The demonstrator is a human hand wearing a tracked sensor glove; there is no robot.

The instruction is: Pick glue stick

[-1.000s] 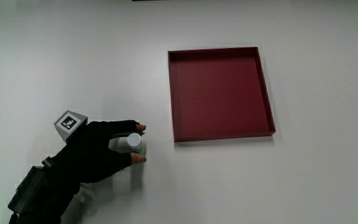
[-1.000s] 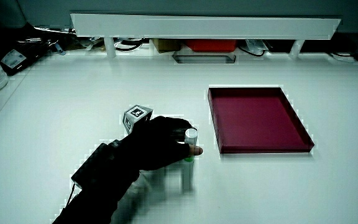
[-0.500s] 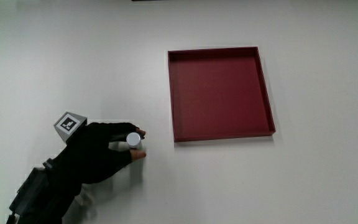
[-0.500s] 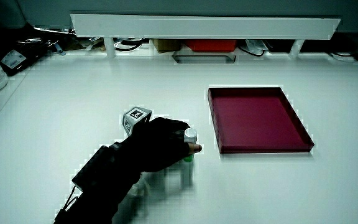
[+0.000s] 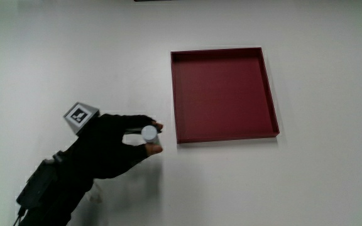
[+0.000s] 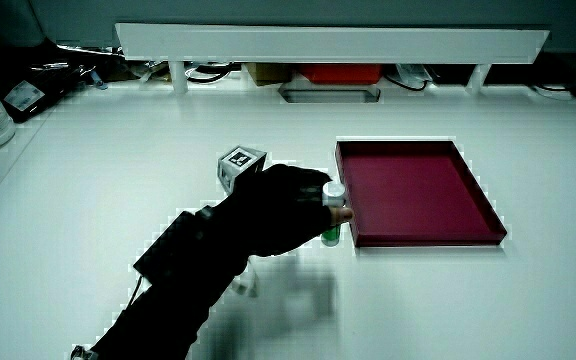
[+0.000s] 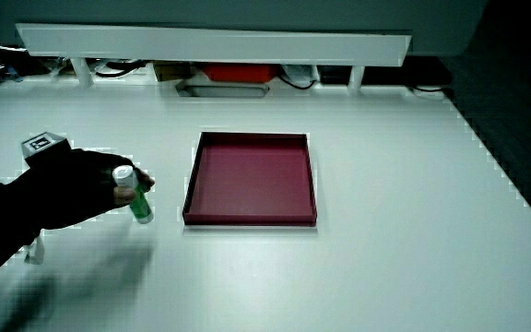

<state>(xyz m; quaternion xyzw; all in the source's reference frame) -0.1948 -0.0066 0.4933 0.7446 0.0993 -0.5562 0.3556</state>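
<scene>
Hand (image 5: 109, 147) grips glue stick (image 5: 149, 134) above the table (image 5: 307, 182), clear of its surface. Tray (image 5: 222, 94) sits just beside the grip, slightly farther from the person.

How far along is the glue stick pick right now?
Grasp looks done: the hand is closed around the glue stick. In a side view the stick appears lifted clear of the table, beside the red tray. Only holding it clear seems left.

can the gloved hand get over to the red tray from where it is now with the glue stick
Probably yes. The hand grips the glue stick close beside the red tray, near its corner on the person's side. Only bare table shows between them, and the tray is low-walled and open-topped.
</scene>
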